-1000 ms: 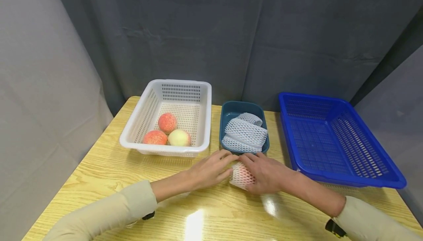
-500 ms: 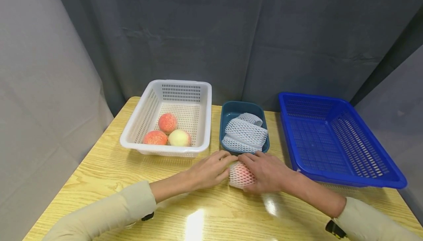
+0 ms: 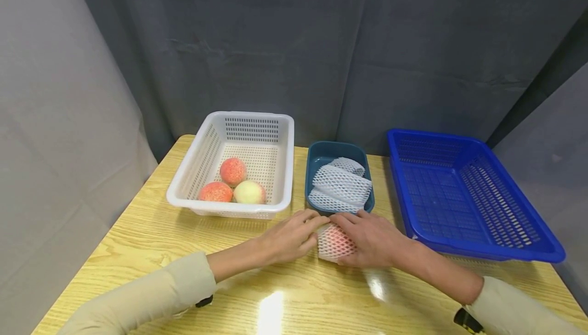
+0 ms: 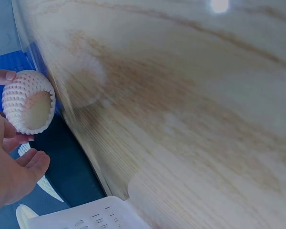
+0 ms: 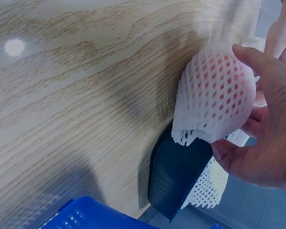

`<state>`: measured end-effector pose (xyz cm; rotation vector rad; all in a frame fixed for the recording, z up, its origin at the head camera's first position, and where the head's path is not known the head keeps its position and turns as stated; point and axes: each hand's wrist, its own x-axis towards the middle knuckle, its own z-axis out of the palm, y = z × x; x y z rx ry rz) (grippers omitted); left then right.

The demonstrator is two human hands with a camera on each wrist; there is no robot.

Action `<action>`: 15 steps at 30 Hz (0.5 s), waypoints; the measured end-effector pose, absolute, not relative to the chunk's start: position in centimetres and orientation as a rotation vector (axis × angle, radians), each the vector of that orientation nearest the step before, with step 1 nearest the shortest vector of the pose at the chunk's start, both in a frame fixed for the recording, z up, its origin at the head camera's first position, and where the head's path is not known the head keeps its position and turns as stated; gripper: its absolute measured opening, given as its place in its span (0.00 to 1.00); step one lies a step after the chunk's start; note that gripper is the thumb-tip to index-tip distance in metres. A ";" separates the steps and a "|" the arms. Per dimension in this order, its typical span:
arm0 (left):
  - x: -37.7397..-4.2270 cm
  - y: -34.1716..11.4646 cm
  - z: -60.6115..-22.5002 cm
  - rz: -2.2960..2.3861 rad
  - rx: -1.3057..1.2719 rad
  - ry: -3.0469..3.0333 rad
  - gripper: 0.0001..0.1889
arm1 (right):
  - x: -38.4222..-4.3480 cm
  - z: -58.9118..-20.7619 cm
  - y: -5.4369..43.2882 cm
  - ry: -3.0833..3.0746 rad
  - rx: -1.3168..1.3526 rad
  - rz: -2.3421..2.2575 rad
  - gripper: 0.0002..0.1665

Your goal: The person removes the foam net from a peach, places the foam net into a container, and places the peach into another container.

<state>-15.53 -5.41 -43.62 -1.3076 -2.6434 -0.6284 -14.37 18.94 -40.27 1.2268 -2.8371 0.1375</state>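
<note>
A peach in a white foam net [image 3: 337, 243] is held up in front of the teal box. My right hand [image 3: 374, 240] grips it from the right, thumb on the near side and fingers over the far side. In the left wrist view the net's end stands open, and the bare, pale side of the peach [image 4: 37, 110] shows through. My left hand [image 3: 289, 238] is at that end, its fingers loosely bent, fingertips touching or nearly touching the net's edge and the right hand's fingers. The right wrist view shows reddish skin through the mesh of the netted peach [image 5: 214, 93].
A white basket [image 3: 287, 171] with three peaches [image 3: 233, 171] stands at the left. The teal box [image 3: 317, 153] behind my hands holds several foam nets [image 3: 342, 184]. A blue basket [image 3: 436, 182] is at the right. The wooden table [image 3: 321, 304] shines with glare near its front.
Over the last second the net has shifted very slightly left, more of its mesh now showing beside my right fingers. Both hands have hardly moved.
</note>
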 end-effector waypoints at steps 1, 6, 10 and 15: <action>-15.5 -5.4 -43.6 -0.629 -1.310 -2.644 0.25 | -14.3 -40.2 19.0 -2.839 1.226 0.138 0.47; -15.5 -5.4 -43.6 -0.622 -1.318 -2.644 0.25 | -14.3 -40.1 19.0 -2.827 1.228 0.155 0.47; -15.5 -5.5 -43.7 -0.631 -1.306 -2.655 0.25 | -14.3 -40.1 19.1 -2.810 1.231 0.170 0.47; -15.6 -5.7 -43.9 -0.650 -1.310 -2.640 0.25 | -14.2 -40.2 19.5 -2.774 1.248 0.178 0.46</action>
